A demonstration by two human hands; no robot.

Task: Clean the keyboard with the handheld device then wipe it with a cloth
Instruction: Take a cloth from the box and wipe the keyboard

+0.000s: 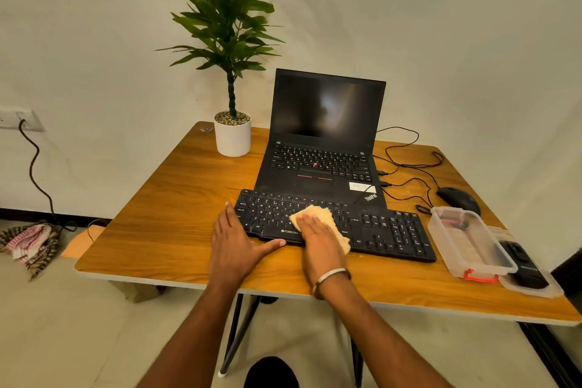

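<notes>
Yellow cloth (318,217) lies on the black keyboard (387,230) near the desk's (151,214) front edge, pressed under the flat right hand (318,238). Left hand (234,241), fingers straight, braces the keyboard's left end. By the right edge, a clear box (466,239) sits beside its lid (541,288), which holds the black handheld device (524,264).

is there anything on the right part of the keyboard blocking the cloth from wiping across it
Nothing visible does. The right hand presses the cloth flat on the keyboard near its middle, and the keys to the right lie bare up to the edge. The plastic box stands just beyond that end.
</notes>
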